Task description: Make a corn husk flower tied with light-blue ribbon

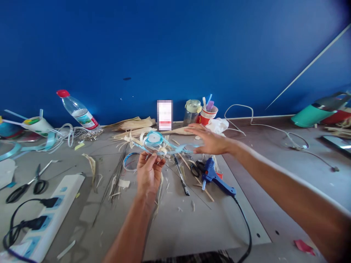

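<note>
My left hand [149, 170] is closed in a pinch above the middle of the table. Around its fingertips lie pale dry husk strips and light-blue ribbon, so what sits in the pinch is hard to make out. Just behind it is a spool of light-blue ribbon [154, 138]. My right hand [210, 140] hovers farther right with its fingers stretched apart. Loose light-blue ribbon [181, 148] runs between the two hands, and I cannot tell whether the right fingers touch it. Below the right hand rests a blue glue gun [212, 173], beside black-handled scissors [196, 170].
A black pen [181, 177] and thin wires [116, 175] lie on the table. At left are a power strip [59, 208], scissors [30, 186] and a tilted bottle [82, 115]. Along the blue wall stand a jar [191, 112] and red paper cups [207, 116]. The glue gun's cord [246, 223] trails forward.
</note>
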A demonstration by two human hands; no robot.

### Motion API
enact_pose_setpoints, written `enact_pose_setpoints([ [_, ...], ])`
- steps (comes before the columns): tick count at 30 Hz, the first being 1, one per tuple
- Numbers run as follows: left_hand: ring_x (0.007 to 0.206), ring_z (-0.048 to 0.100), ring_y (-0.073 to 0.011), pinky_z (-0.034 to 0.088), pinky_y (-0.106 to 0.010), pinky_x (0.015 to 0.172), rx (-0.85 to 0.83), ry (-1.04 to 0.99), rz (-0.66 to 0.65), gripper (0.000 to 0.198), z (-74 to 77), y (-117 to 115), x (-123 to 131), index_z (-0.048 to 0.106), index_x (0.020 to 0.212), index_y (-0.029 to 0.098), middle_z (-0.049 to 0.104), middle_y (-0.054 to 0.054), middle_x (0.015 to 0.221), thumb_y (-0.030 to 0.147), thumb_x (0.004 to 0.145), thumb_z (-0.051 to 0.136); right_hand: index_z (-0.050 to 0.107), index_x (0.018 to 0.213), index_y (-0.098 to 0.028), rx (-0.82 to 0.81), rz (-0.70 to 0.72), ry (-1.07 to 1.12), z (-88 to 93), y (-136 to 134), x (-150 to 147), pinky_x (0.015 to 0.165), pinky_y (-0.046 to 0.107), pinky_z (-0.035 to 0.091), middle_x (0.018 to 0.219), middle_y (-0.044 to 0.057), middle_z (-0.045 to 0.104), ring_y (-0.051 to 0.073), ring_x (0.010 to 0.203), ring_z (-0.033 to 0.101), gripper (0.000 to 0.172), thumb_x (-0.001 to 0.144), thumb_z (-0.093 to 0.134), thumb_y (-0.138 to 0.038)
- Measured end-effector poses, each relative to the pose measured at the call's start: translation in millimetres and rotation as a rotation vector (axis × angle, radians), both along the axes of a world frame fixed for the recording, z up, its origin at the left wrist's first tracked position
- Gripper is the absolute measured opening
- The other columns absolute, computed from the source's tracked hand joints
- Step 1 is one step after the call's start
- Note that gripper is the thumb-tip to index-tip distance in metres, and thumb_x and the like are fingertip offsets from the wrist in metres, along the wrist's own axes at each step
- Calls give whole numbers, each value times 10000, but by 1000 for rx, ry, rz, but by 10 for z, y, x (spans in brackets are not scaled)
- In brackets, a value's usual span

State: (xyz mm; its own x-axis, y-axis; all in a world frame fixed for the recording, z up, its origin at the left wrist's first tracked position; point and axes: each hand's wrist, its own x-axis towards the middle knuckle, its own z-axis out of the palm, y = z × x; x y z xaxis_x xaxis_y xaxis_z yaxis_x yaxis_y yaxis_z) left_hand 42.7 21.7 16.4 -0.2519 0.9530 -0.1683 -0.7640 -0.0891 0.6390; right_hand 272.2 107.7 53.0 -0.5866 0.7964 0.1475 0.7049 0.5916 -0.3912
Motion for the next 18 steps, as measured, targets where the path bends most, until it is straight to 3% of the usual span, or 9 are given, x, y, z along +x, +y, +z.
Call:
enact_pose_setpoints([
  [2, 512, 502, -55, 482, -255, 574, -4, 13, -1, 280, 2, -11, 30, 522, 732, 195, 571, 76, 613, 86, 576, 728, 635, 939, -193, 12, 8, 189, -37, -196, -260, 888, 361, 394, 1084, 87, 587, 203, 1002, 542, 175, 795, 574, -272],
  [3, 512, 503, -55, 482, -257, 575, -7, 18, 3, 286, 2, -16, 41, 520, 734, 195, 569, 78, 612, 90, 571, 730, 641, 810, -180, -15, 11, 230, -72, -278, -396, 826, 338, 416, 939, 73, 621, 182, 893, 565, 126, 821, 536, -249],
  [6, 504, 503, -55, 480, -261, 574, -22, 32, 21, 303, -1, -26, 59, 514, 735, 198, 563, 83, 604, 100, 555, 738, 567, 578, -173, -53, -84, 279, -188, -437, -742, 676, 318, 409, 615, 36, 547, 166, 672, 521, 297, 833, 535, -323],
  [9, 495, 497, -52, 477, -256, 571, -26, 51, 21, 308, -5, -25, 53, 506, 728, 197, 554, 88, 589, 114, 548, 742, 564, 585, -174, 52, -133, 387, -243, -497, -919, 749, 347, 397, 743, 64, 574, 189, 774, 512, 257, 821, 545, -273],
  [12, 498, 501, -53, 477, -256, 576, -14, 52, 21, 307, -7, -18, 33, 504, 740, 200, 549, 88, 585, 123, 558, 739, 631, 721, -178, 100, -163, 483, -232, -519, -960, 839, 375, 384, 947, 88, 566, 214, 927, 498, 130, 776, 525, -127],
  [15, 498, 504, -55, 475, -256, 575, -11, 32, 24, 307, -5, -13, 18, 502, 745, 197, 547, 83, 587, 117, 561, 735, 643, 839, -183, 42, -168, 517, -225, -536, -963, 885, 373, 376, 991, 88, 550, 214, 992, 496, 222, 735, 490, -61],
  [18, 498, 501, -54, 469, -246, 565, -10, 26, 20, 301, -5, -14, 19, 503, 744, 195, 549, 80, 594, 108, 565, 729, 611, 830, -170, -53, -181, 549, -269, -547, -995, 888, 360, 379, 947, 74, 565, 213, 977, 515, 158, 681, 587, -125],
])
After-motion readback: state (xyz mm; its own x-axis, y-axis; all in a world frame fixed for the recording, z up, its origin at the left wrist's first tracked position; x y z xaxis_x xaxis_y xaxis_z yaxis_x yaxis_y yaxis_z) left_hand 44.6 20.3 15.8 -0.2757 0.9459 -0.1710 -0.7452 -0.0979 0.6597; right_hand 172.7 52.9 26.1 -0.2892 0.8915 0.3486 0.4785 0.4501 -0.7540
